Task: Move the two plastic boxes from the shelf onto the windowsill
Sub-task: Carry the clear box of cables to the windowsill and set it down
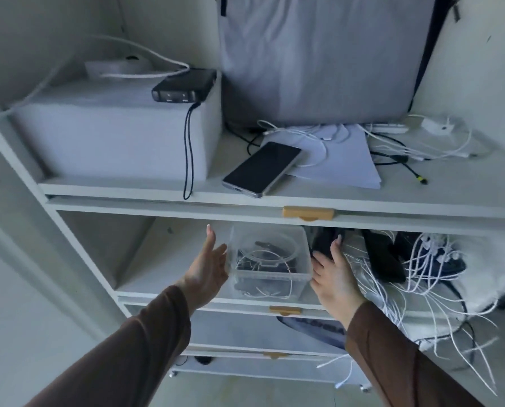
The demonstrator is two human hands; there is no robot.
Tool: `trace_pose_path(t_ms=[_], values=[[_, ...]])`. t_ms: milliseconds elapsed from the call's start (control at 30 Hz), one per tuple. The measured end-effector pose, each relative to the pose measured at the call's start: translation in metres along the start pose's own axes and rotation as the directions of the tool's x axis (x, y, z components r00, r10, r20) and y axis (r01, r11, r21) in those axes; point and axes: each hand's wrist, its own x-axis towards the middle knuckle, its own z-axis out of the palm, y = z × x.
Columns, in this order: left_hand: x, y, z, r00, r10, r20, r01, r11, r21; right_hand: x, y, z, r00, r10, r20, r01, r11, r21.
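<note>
A clear plastic box (270,262) holding coiled cables sits on the middle shelf (163,289) of a white shelving unit. My left hand (208,268) is open with fingers spread at the box's left side, just touching or a hair off its wall. On the box's right side my right hand (333,277) is open too, with fingers extended along the wall. Neither hand has closed on the box. Only one plastic box is visible; the windowsill is out of view.
A tangle of white cables (421,274) and dark devices crowd the shelf right of the box. The upper shelf carries a white box (113,133), a black power bank (183,86), a phone (261,168), papers and a grey bag (319,60).
</note>
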Motion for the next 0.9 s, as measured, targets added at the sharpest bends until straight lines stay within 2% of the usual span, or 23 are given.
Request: trace_pose_path(t_ms=[233, 400, 600, 700, 900], values=[[-0.024, -0.006, -0.013, 0.999, 0.033, 0.017, -0.032, 0.999, -0.031, -0.005, 0.013, 0.014, 0.991, 0.005, 0.13, -0.004, 1.0, -0.009], [-0.091, -0.013, -0.065, 0.992, 0.097, -0.077, -0.106, 0.988, -0.116, -0.047, 0.032, 0.074, 0.977, 0.068, 0.202, -0.052, 0.995, -0.083], [-0.231, -0.019, -0.17, 0.961, 0.172, -0.217, -0.21, 0.964, -0.163, -0.11, 0.097, 0.198, 0.937, 0.149, 0.317, -0.073, 0.969, -0.238], [-0.306, -0.024, -0.232, 0.929, 0.193, -0.315, -0.25, 0.956, -0.151, -0.14, 0.143, 0.273, 0.882, 0.206, 0.424, -0.088, 0.956, -0.28], [-0.443, -0.047, -0.362, 0.819, 0.259, -0.512, -0.383, 0.911, -0.151, -0.184, 0.249, 0.425, 0.797, 0.302, 0.523, -0.109, 0.924, -0.368]])
